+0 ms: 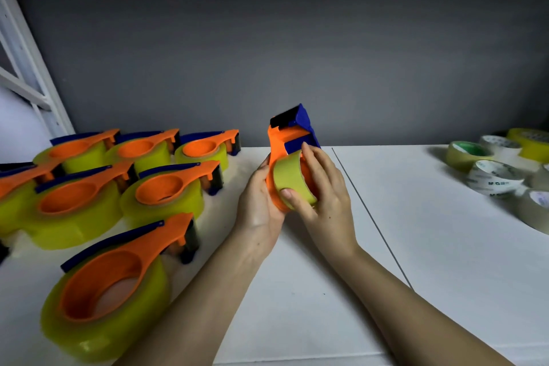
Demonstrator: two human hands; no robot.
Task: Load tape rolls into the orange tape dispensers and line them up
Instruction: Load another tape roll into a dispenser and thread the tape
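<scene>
A white surface (297,291) runs back to a dark grey wall. Above its middle, the right hand's (320,187) fingers and thumb curl around a yellowish tape roll (292,180), pinching its rim as if to seat it on the hub of an orange tape dispenser (280,145). The left hand (258,196) wraps that dispenser from behind, holding it upright with its blue cutter end raised, probably to steady it against the push. Left of the hands, loaded dispensers (160,187) lie in rows, apparently finished. Spare tape rolls (493,177) wait at the far right.
</scene>
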